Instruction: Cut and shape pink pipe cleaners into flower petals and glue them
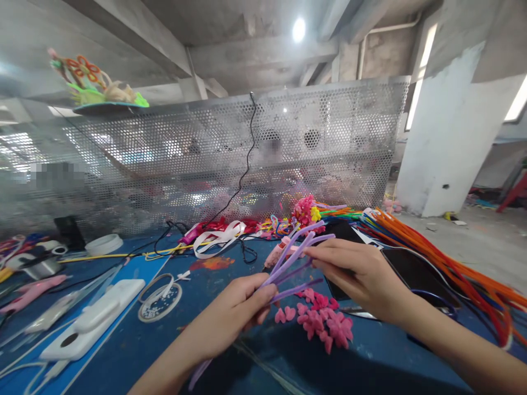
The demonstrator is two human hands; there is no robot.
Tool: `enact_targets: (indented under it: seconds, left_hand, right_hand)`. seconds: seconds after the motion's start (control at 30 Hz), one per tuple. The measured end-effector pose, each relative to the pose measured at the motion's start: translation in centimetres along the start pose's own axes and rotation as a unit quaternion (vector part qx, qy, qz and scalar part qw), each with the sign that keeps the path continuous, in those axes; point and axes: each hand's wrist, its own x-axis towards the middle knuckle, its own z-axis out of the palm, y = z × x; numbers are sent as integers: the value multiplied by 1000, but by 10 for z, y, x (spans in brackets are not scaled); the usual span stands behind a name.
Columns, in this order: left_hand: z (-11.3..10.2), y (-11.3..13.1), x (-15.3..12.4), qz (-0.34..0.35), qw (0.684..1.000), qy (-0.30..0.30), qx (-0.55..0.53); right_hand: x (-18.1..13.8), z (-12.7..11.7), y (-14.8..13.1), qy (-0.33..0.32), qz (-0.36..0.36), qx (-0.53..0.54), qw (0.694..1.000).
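Observation:
My left hand, low in the middle of the head view, is closed around a bunch of purple pipe cleaners. Their upper ends fan out up and to the right, and a tail hangs below my left wrist. At the right, my right hand has its thumb and fingers pinched together at the upper part of the bunch, by one stem's end. Beneath the hands on the blue table lies a pile of pink flower-shaped pieces. Just behind the stems, a pink glue gun is partly hidden.
Orange and red pipe cleaners spread along the right, beside a dark phone-like slab. At left lie a white power strip, a round dish with small beads and another pink glue gun. A perforated metal panel stands behind.

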Motion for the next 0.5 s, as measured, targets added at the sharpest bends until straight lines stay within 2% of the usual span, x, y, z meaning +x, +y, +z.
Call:
enact_targets:
  seconds: [0.2,0.5]
  left_hand:
    - [-1,-1,1,21,998,7,-61]
    - [-4,-4,0,18,997,35,-64]
  right_hand:
    - [0,-2,-2,-31,24,-1,999]
    - [1,1,2,-49,38,-10,998]
